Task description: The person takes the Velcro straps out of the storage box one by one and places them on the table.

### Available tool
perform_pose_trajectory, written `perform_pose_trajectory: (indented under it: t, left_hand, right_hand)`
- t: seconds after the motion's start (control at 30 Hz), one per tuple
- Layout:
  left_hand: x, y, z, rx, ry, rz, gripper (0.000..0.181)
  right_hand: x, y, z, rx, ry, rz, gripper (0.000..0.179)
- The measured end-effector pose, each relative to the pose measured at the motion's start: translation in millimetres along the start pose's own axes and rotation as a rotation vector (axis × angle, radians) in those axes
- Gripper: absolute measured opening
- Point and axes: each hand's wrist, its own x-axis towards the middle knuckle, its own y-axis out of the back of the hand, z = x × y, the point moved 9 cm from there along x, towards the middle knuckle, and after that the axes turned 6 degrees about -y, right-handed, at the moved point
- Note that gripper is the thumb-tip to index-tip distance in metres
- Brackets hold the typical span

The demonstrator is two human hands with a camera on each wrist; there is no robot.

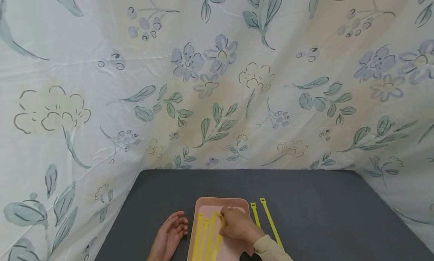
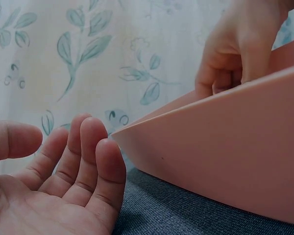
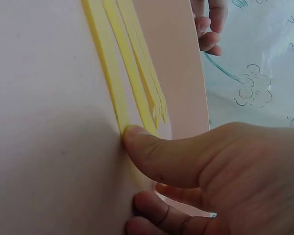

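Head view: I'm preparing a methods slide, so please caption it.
The right hand holds a slender yellow strap inside a rounded rectangular pink tray, the left hand beside the tray.

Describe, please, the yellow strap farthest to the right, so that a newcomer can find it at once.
On the dark table, find the pink tray. Past its right edge lie an inner strap and then an outer strap, both yellow. Choose the outer strap: no other strap lies to its right.

No lettering, label, brand, number or sign can be read on the flat yellow straps (image 1: 210,236), the pink rectangular tray (image 1: 222,201) or the white floral-patterned cloth (image 1: 217,99).
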Motion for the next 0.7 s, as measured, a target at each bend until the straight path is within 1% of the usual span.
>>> perform_pose_trajectory:
  t: [0.1, 0.17, 0.33, 0.53, 0.6, 0.7]
  left_hand:
    - [0.2, 0.2, 0.3, 0.001, -0.004, 0.005, 0.027]
    - [0.3, 0.4, 0.2, 0.001, -0.005, 0.008, 0.027]
    - [-0.2, 0.7, -0.5, 0.004, -0.002, 0.007, 0.028]
    - [0.1, 0.6, -0.4, -0.002, -0.001, -0.011, 0.029]
    - [0.4, 0.6, -0.2, 0.0, -0.003, -0.016, 0.029]
    - [0.8, 0.8, -0.1, 0.003, -0.004, -0.021, 0.029]
  right_hand:
    - [-1.0, -1.3, -0.6, 0.085, 0.02, -0.026, 0.05]
    - [-1.7, -1.7, -1.2, 0.116, 0.031, -0.032, 0.052]
    - [-1.7, -2.0, 0.1, 0.154, 0.029, -0.033, 0.057]
    - [1.3, -4.1, 4.0, 0.214, 0.037, -0.037, 0.06]
    - [2.2, -6.0, 5.3, 0.248, 0.042, -0.05, 0.063]
    - [4.0, -8.6, 7.8, 0.335, 0.038, -0.076, 0.068]
